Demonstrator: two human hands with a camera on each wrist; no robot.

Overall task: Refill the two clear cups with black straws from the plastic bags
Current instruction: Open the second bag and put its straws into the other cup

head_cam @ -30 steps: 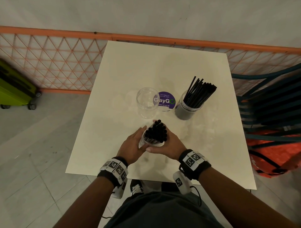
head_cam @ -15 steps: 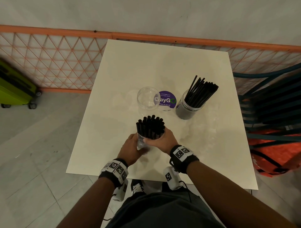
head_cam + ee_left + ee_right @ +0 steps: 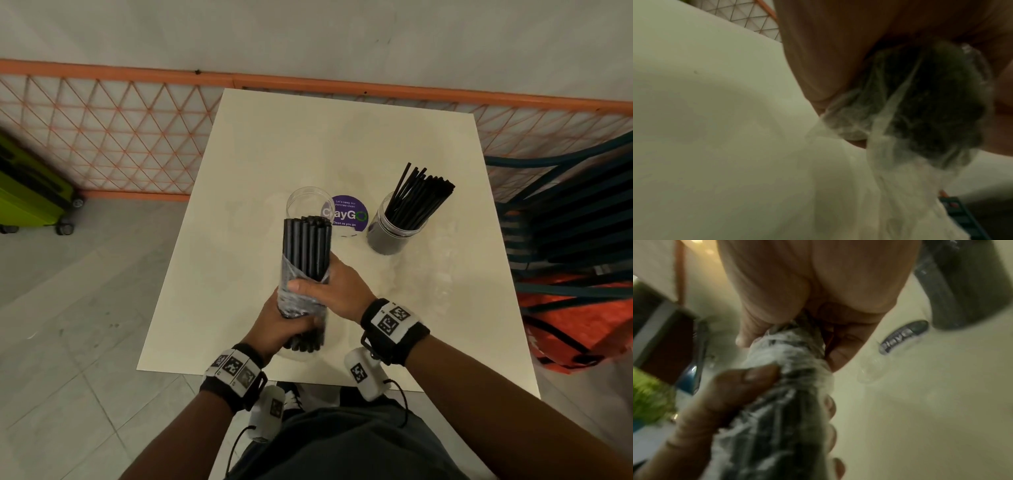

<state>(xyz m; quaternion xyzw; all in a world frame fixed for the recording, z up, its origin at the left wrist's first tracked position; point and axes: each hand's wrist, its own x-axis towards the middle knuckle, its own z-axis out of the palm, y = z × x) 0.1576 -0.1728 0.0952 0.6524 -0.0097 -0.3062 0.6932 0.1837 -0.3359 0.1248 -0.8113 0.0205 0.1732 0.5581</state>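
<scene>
A bundle of black straws (image 3: pixel 306 245) is held above the white table (image 3: pixel 428 308), its top pointing away from me in front of the empty clear cup (image 3: pixel 301 200). A crumpled clear plastic bag (image 3: pixel 297 299) still wraps its lower half. My right hand (image 3: pixel 325 286) grips the bundle at the middle, thumb across the bag. My left hand (image 3: pixel 274 329) grips the bagged lower end. The left wrist view shows the bag (image 3: pixel 910 113) over the straw ends, and the right wrist view shows the bag (image 3: pixel 789 386) from below. The second cup (image 3: pixel 394 236) at the right stands full of straws (image 3: pixel 419 198).
A round purple sticker (image 3: pixel 347 214) lies on the table between the two cups. An orange mesh fence (image 3: pixel 120 137) runs behind the table. A green suitcase (image 3: pixel 27 192) stands on the floor at left. A teal chair (image 3: pixel 575 222) and an orange bag (image 3: pixel 582 325) are close at right.
The bundle was upright on the table between both hands. It is now lifted and tipped forward towards the empty cup, with the bag pushed down and more bare straw showing.
</scene>
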